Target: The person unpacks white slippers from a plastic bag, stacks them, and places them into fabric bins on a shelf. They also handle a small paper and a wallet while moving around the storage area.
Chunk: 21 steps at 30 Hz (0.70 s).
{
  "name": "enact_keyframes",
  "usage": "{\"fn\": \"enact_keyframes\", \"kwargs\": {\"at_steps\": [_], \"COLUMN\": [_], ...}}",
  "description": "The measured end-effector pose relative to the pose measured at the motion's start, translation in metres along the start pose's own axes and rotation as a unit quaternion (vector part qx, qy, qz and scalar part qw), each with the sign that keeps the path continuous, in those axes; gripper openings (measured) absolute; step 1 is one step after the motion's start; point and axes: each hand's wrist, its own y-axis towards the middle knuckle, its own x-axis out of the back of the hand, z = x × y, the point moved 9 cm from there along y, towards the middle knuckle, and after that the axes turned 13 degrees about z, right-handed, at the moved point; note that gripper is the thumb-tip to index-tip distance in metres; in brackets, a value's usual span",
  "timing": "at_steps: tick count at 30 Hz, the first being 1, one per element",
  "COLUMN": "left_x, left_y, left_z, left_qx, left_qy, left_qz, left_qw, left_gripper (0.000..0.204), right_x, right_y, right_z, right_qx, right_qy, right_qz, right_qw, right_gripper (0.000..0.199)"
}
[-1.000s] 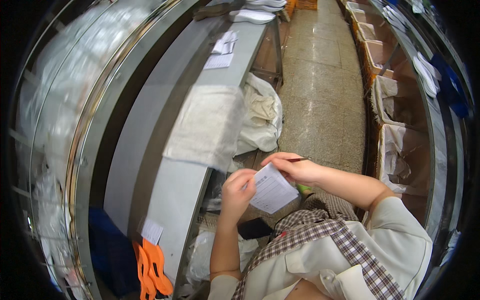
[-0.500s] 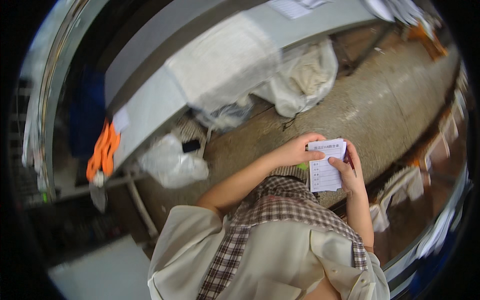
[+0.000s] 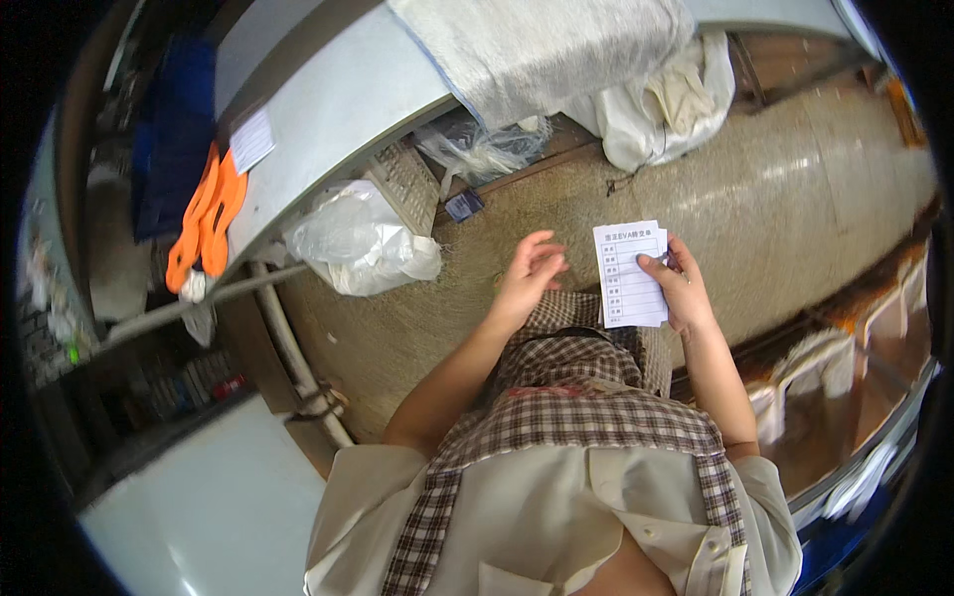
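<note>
My right hand [image 3: 686, 288] holds a small stack of white printed paper forms [image 3: 636, 298] in front of my waist, thumb on top and fingers behind. The top form carries a ruled table. A thin pen-like tip [image 3: 689, 279] shows beside the thumb; most of it is hidden in the hand. To the left of the forms, apart from them, my left hand [image 3: 532, 273] is raised with nothing in it, its fingers loosely bent and apart. Below both hands lies my brown checked apron [image 3: 586, 417].
A long pale table [image 3: 338, 79] crosses ahead, with a whitish cloth [image 3: 566, 50] over it. Orange sole-shaped pieces [image 3: 209, 223] and a paper sheet [image 3: 252, 139] lie at its left end. Plastic bags [image 3: 363, 243] sit beneath. Racks [image 3: 845, 382] stand at right, a pale tabletop [image 3: 209, 507] at lower left.
My left hand has let go of the forms and moved left. My right hand still holds them, slightly higher in view. The whole view has shifted, bringing the orange pieces higher.
</note>
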Motion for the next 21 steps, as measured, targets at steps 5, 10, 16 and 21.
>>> {"fn": "enact_keyframes", "kwargs": {"at_steps": [5,10,16,21], "left_x": [0.119,0.257,0.394,0.443], "left_y": [-0.022,0.001,0.117,0.226], "left_z": [0.097,0.205,0.334,0.439], "left_qx": [0.199,0.259,0.254,0.267], "left_qy": [0.121,0.264,0.534,0.637], "left_qz": [-0.032,-0.037,0.059,0.108], "left_qw": [0.972,0.928,0.804,0.715], "left_gripper": [0.025,0.022,0.025,0.049], "right_x": [0.01,0.042,0.085,0.128], "right_y": [0.003,0.01,0.042,0.063], "right_z": [-0.091,-0.214,-0.358,-0.472], "right_qx": [0.03,-0.009,-0.035,-0.084], "right_qy": [0.086,0.159,0.097,0.064], "right_qz": [-0.115,-0.251,-0.328,-0.397], "right_qw": [0.989,0.955,0.939,0.912], "right_gripper": [0.048,0.046,0.043,0.042]}}
